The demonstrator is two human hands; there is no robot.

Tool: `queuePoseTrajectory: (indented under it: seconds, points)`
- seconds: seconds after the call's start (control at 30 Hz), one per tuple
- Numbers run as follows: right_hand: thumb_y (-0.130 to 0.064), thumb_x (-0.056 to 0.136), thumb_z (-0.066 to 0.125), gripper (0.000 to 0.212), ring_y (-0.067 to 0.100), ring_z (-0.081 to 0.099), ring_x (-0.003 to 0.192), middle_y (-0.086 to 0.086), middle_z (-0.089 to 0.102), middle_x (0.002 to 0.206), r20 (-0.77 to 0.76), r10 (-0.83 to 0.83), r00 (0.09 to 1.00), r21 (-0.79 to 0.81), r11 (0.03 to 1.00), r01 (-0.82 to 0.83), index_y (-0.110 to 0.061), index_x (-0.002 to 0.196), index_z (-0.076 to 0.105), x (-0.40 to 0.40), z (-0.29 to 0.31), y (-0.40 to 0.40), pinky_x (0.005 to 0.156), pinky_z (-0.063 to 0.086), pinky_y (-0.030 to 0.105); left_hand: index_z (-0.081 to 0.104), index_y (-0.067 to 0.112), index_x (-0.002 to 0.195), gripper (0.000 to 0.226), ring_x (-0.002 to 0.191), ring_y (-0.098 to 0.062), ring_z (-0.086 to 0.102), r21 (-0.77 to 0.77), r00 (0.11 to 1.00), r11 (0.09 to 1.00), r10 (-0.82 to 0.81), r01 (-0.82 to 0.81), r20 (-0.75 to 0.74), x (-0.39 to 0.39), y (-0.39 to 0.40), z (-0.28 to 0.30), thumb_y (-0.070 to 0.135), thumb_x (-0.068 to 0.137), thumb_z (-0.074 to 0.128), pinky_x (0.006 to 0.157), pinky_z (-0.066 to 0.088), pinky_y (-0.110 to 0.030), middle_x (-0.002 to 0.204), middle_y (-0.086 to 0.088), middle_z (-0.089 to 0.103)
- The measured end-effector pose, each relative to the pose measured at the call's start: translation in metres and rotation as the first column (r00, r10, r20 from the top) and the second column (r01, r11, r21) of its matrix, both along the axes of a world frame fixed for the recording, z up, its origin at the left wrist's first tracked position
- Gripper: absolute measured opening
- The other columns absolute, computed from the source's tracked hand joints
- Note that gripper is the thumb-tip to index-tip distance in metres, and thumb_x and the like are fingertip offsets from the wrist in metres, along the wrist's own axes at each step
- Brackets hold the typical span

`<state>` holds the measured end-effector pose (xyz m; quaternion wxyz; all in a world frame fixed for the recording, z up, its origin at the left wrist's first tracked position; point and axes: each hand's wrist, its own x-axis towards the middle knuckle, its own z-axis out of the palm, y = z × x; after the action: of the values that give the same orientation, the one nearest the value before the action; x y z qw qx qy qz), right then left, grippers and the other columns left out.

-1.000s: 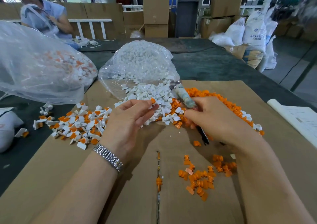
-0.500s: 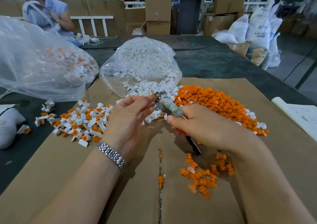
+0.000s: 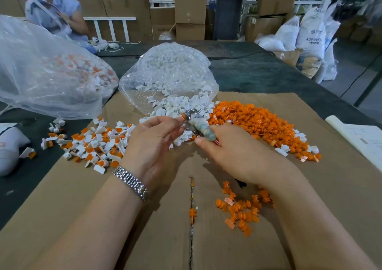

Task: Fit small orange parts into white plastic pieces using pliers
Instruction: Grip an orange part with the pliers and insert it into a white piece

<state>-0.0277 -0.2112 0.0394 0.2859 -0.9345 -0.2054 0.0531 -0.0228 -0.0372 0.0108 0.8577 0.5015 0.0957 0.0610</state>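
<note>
Left hand (image 3: 153, 139) pinches a small white plastic piece with an orange part (image 3: 182, 116) at its fingertips, raised above the cardboard-covered surface (image 3: 144, 238). Right hand (image 3: 233, 156) grips the tape-wrapped metal pliers (image 3: 198, 126). Pliers' long axis runs from the right hand up-left; nose meets the pinched piece. Squeeze looks imminent. Loose orange parts pile (image 3: 254, 122) lies just right.

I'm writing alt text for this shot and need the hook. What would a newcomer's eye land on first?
First, the big heap of loose orange parts on the cardboard sheet, far right of centre. Next, the two hands meeting mid-frame: the right hand grips the pliers, whose tip meets the left hand fingertips. To the left lies a scatter of white pieces with orange inserts, below a large clear bag.
</note>
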Motion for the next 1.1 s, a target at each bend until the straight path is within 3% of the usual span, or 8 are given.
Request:
queuePoseTrajectory:
  seconds: [0.37,0.47,0.57,0.7,0.77,0.83,0.93,1.1]
  points:
    - [-0.042,0.104,0.051,0.040,0.015,0.045,0.058,0.002,0.050,0.068,0.070,-0.039,0.997,-0.042,0.998,0.042,-0.020,0.071,0.047,0.008,-0.008,0.004,0.052,0.033,0.030,0.073,0.006,0.071,0.015,0.071,-0.012,0.073,0.011,1.000,1.000,0.014,-0.014,0.011,0.002,0.001,-0.004,-0.005,0.081,0.076,0.067,0.057,-0.018,0.078,-0.008,0.076]
    - [-0.051,0.102,0.048,0.042,0.013,0.047,0.058,-0.001,0.051,0.067,0.087,-0.039,0.995,-0.022,0.999,0.041,-0.023,0.071,0.048,0.004,-0.009,0.005,0.052,0.032,0.029,0.069,0.004,0.077,0.012,0.070,-0.011,0.072,0.030,0.999,0.999,0.034,-0.034,0.019,0.005,0.001,-0.003,-0.004,0.084,0.074,0.064,0.056,-0.017,0.074,-0.005,0.074]
    - [-0.066,0.097,0.044,0.046,0.010,0.048,0.063,-0.006,0.051,0.070,0.116,-0.051,0.992,-0.054,0.997,0.057,-0.028,0.073,0.046,0.003,-0.007,0.002,0.053,0.029,0.030,0.070,0.016,0.062,0.028,0.072,-0.010,0.069,0.058,0.997,0.996,0.069,-0.071,0.032,0.007,0.009,-0.002,0.000,0.085,0.076,0.061,0.054,-0.016,0.067,0.000,0.070]
    - [-0.069,0.094,0.046,0.039,0.011,0.049,0.079,-0.009,0.054,0.092,0.202,-0.203,0.958,-0.144,0.961,0.234,-0.031,0.095,0.051,0.013,-0.009,-0.012,0.057,0.032,0.030,0.066,0.013,0.075,0.015,0.079,-0.015,0.071,0.081,0.998,0.995,-0.054,0.050,0.039,0.005,0.007,-0.002,0.006,0.084,0.076,0.060,0.055,-0.019,0.107,-0.023,0.074]
    - [-0.066,0.094,0.050,0.045,0.019,0.055,0.096,-0.002,0.056,0.107,0.239,-0.288,0.927,-0.216,0.915,0.340,-0.025,0.112,0.056,0.020,-0.015,-0.019,0.071,0.043,0.035,0.068,0.008,0.083,0.006,0.079,-0.018,0.074,0.049,0.992,0.991,-0.124,0.123,0.015,0.005,0.003,0.000,0.007,0.086,0.073,0.061,0.057,-0.021,0.118,-0.027,0.069]
    - [-0.063,0.092,0.056,0.053,0.027,0.055,0.110,0.004,0.056,0.116,0.279,-0.357,0.891,-0.268,0.862,0.429,-0.019,0.122,0.056,0.025,-0.020,-0.025,0.088,0.043,0.045,0.072,0.004,0.086,0.002,0.078,-0.023,0.076,0.018,0.988,0.988,-0.156,0.156,0.008,0.003,0.001,0.002,0.006,0.086,0.072,0.061,0.059,-0.023,0.110,-0.029,0.072]
    - [-0.062,0.089,0.061,0.057,0.031,0.052,0.117,0.009,0.055,0.121,0.267,-0.422,0.866,-0.298,0.819,0.491,-0.017,0.122,0.056,0.030,-0.025,-0.026,0.093,0.040,0.049,0.078,0.010,0.074,0.002,0.075,-0.025,0.076,0.033,0.981,0.982,-0.189,0.188,0.036,-0.002,0.001,0.005,0.011,0.076,0.077,0.061,0.060,-0.024,0.082,-0.016,0.074]
    - [-0.067,0.085,0.064,0.066,0.033,0.050,0.122,0.011,0.054,0.128,0.213,-0.427,0.879,-0.382,0.791,0.477,-0.018,0.128,0.054,0.035,-0.031,-0.024,0.098,0.038,0.049,0.082,0.012,0.080,0.011,0.083,-0.026,0.075,0.156,0.965,0.961,-0.244,0.227,0.096,-0.006,0.002,0.006,0.019,0.072,0.082,0.066,0.059,-0.022,0.083,-0.010,0.075]
